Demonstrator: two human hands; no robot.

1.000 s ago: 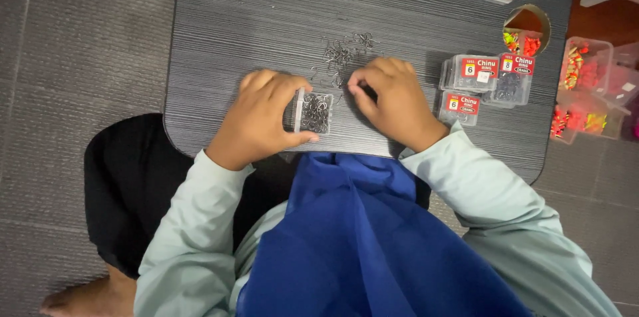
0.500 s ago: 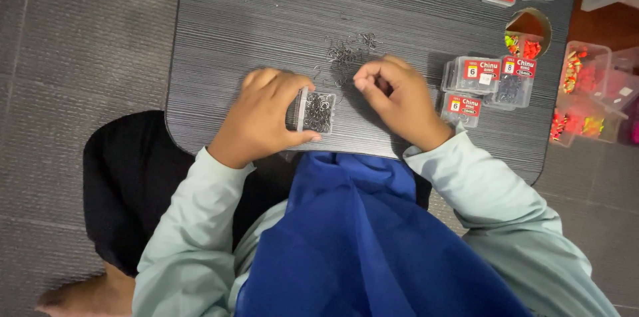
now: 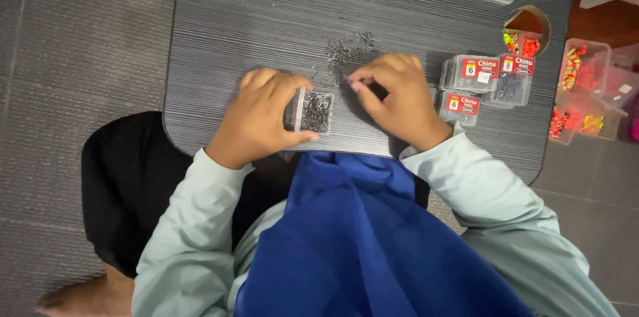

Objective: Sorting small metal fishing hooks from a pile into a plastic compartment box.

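Head view: left hand (image 3: pixel 263 114) clasped a small clear box (image 3: pixel 315 111) of metal rings near the desk (image 3: pixel 219 57) front edge. Right hand (image 3: pixel 393 97), just right of the box, pinched rings from a loose pile (image 3: pixel 346 51) behind it. Rings looked light, stiff, slippery and easily scattered; best pinched singly at the fingertips.

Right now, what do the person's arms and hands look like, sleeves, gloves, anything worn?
Both arms wear long pale mint-green sleeves, loose and creased, ending at the wrists. The left hand and right hand are bare: no gloves, and no rings or watch that I can see.

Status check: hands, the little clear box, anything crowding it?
Left hand grips small clear box of metal rings. Right hand pinches at loose ring pile. Nothing between them; labelled boxes sit off right.
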